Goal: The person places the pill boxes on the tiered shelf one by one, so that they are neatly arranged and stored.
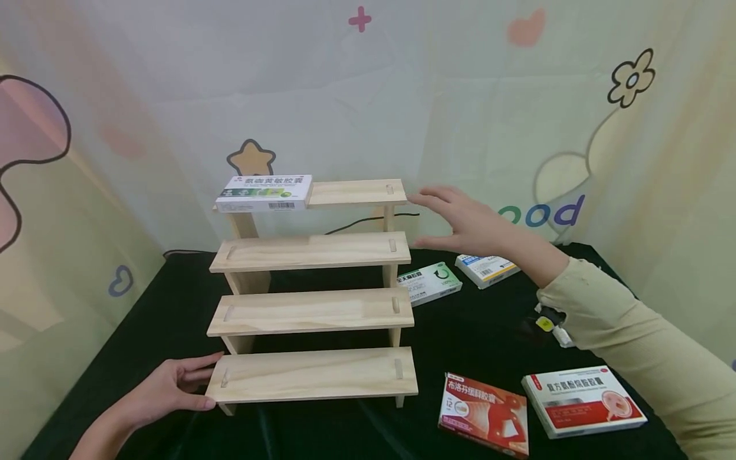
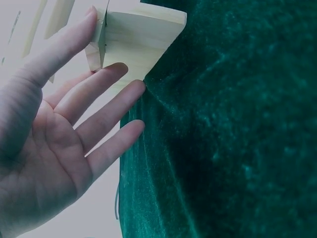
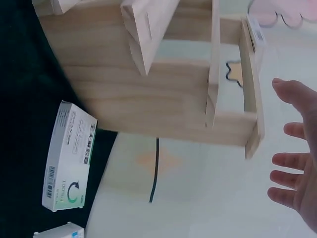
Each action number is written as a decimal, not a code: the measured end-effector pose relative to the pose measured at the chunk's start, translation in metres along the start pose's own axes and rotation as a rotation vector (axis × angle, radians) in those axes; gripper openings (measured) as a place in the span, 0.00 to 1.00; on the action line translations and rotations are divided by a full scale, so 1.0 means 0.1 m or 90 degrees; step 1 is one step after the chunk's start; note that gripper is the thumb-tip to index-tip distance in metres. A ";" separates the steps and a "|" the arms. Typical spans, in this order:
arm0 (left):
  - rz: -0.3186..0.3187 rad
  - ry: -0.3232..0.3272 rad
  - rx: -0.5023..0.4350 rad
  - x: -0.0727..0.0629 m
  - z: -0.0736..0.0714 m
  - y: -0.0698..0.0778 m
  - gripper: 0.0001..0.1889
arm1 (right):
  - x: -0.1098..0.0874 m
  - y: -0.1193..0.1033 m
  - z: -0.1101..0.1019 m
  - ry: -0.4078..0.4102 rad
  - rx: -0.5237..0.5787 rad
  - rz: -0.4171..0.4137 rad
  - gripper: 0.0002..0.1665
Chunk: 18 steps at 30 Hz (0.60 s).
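One pale four-tier wooden rack [image 1: 310,313], one flat white-and-green cardboard box [image 1: 264,193] atop it, four printed boxes [image 1: 428,283] rightward, two bare hands [image 1: 167,390] [image 1: 466,222] alongside!

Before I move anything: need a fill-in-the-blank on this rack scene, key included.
1. The white-and-green capsule box sits on the ____ tier of the wooden step rack.
2. The left grip is at the left end of the ____ tier.
3. The right grip holds ____.
4. In the head view, the orange capsule box lies to the ____ of the red-and-white capsule box.

Missing: top; bottom; nothing; left.
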State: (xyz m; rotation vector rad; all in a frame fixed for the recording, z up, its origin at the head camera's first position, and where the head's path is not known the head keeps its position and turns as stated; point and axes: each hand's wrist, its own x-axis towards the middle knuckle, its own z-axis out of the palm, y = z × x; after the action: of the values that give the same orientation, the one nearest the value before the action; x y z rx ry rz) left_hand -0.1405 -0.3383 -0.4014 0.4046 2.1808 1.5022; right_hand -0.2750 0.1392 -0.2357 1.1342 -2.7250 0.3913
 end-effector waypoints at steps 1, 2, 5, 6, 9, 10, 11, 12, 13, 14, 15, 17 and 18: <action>0.000 0.000 -0.001 0.00 0.01 0.00 0.39 | -0.02 0.04 0.00 0.001 0.006 0.010 0.40; 0.000 0.000 -0.002 0.00 0.01 0.00 0.39 | -0.03 0.07 0.00 0.002 0.012 0.019 0.40; 0.000 -0.003 -0.004 0.00 0.01 0.00 0.39 | -0.06 0.16 -0.01 0.007 0.028 0.033 0.40; -0.002 -0.004 -0.003 0.00 0.00 0.01 0.39 | -0.06 0.19 -0.01 0.008 0.028 0.034 0.41; -0.002 -0.008 -0.002 0.00 0.00 0.01 0.39 | -0.09 0.25 0.00 0.006 0.028 0.041 0.42; -0.004 -0.007 0.000 0.00 0.00 0.00 0.39 | -0.10 0.27 0.00 0.005 0.028 0.045 0.43; -0.006 -0.006 0.001 0.00 0.00 0.00 0.40 | -0.11 0.29 0.01 0.002 0.030 0.047 0.43; -0.010 -0.005 0.000 -0.01 0.00 0.00 0.40 | -0.12 0.31 0.03 -0.001 0.030 0.049 0.43; -0.014 -0.003 0.001 -0.01 0.00 0.00 0.40 | -0.13 0.33 0.04 -0.006 0.033 0.052 0.43; -0.018 -0.002 -0.001 -0.01 0.00 -0.01 0.40 | -0.15 0.35 0.06 -0.011 0.033 0.057 0.43; -0.021 -0.002 -0.003 -0.01 0.00 -0.01 0.40 | -0.16 0.38 0.08 -0.016 0.036 0.061 0.43; -0.023 0.000 -0.005 -0.02 0.00 -0.01 0.41 | -0.18 0.42 0.12 -0.025 0.043 0.065 0.43; -0.021 -0.001 -0.005 -0.01 0.00 -0.01 0.41 | -0.18 0.44 0.15 -0.030 0.049 0.071 0.43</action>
State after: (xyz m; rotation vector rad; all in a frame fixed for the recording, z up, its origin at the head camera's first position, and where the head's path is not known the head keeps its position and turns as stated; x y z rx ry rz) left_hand -0.1393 -0.3393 -0.4020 0.3654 2.1690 1.4907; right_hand -0.2940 0.1767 -0.2620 1.0243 -2.8451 0.4945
